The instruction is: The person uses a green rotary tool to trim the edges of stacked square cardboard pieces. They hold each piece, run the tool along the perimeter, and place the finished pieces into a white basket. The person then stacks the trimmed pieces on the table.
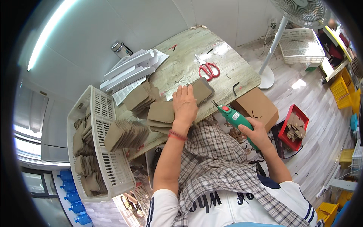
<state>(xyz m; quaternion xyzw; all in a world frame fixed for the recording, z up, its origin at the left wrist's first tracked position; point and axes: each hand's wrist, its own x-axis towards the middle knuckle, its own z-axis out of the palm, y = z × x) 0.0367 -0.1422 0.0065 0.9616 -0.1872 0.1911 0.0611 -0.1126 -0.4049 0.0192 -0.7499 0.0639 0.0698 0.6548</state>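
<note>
Left hand flat on a brown pad, right hand gripping the green tool.

Your left hand [184,104] lies fingers together and flat on a brown pad [200,90] at the table's [242,72] near edge. Your right hand [257,133] is wrapped tight around a green power tool [235,118], its tip just beside the pad. More pads [160,113] are stacked left of your hand, red scissors [207,69] lie farther off, and a white basket [102,128] stands far left.
</note>
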